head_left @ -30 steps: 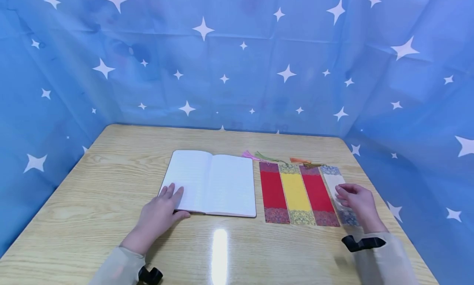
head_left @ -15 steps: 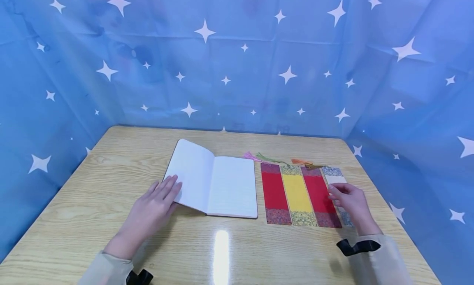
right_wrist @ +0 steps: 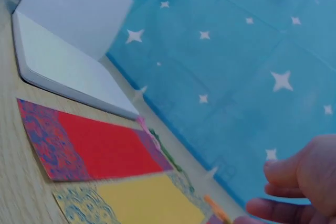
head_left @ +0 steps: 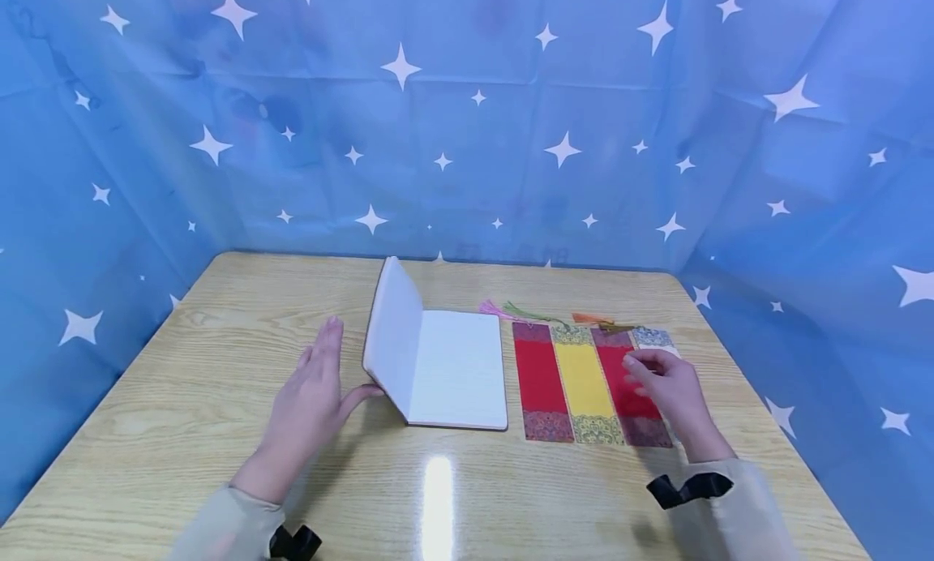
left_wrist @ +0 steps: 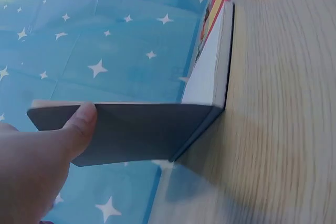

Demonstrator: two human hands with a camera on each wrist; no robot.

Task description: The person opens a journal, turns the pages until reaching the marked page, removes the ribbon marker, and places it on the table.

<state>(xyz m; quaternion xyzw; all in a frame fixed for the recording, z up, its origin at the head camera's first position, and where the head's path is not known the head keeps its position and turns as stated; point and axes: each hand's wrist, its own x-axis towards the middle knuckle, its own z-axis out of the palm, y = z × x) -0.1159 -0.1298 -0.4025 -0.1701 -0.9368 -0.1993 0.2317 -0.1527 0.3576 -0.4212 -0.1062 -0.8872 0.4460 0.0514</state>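
An open notebook [head_left: 460,370] lies on the table, its left half raised nearly upright and its right page flat. Against the raised dark cover [left_wrist: 139,132] rests the thumb of my left hand [head_left: 305,407], whose other fingers are straight and apart from the book. My right hand [head_left: 673,395] hovers over the bookmarks with loosely bent fingers and nothing visible in them. Below it are a red bookmark [head_left: 615,374] and a white one [head_left: 652,337], mostly hidden by the hand. Left of these lie a yellow bookmark [head_left: 584,374] and another red one [head_left: 540,374].
Pink [head_left: 494,308], green [head_left: 529,313] and orange tassels [head_left: 591,319] extend behind the bookmarks. A wooden table [head_left: 182,383] carries everything. A blue star-patterned cloth [head_left: 452,139] hangs along its back and sides.
The notebook's left half has swung up from flat to nearly upright, with my left hand at its edge. My right hand has moved left, from the white bookmark toward the red one.
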